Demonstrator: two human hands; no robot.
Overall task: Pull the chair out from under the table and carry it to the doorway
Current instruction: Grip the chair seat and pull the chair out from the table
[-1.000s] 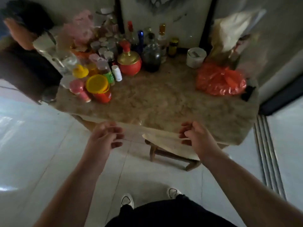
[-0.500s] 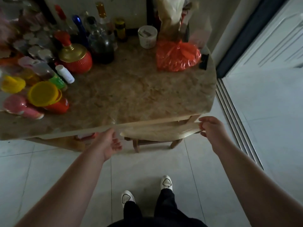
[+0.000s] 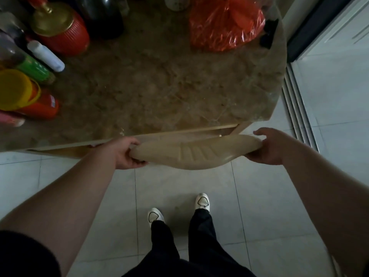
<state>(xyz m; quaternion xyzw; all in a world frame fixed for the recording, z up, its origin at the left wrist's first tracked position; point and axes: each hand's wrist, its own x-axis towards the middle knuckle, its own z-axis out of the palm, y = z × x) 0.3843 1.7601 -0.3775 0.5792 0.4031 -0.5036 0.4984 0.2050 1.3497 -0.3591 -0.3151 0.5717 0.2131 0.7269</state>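
A beige chair sits tucked under the brown marble table; only the curved top of its backrest shows past the table's near edge. My left hand is wrapped around the left end of that backrest. At the right end, my right hand grips it with fingers curled over the edge. The seat and legs are hidden beneath the table. The doorway shows as a dark sliding door frame and floor track at the right.
Bottles and jars crowd the table's left side, among them a red and gold jar and a yellow-lidded container. A red plastic bag lies at the back right. My feet stand on pale floor tiles.
Both hands went from reaching toward the chair to closing on the two ends of its backrest. The view has moved closer and tilted down over the table edge.
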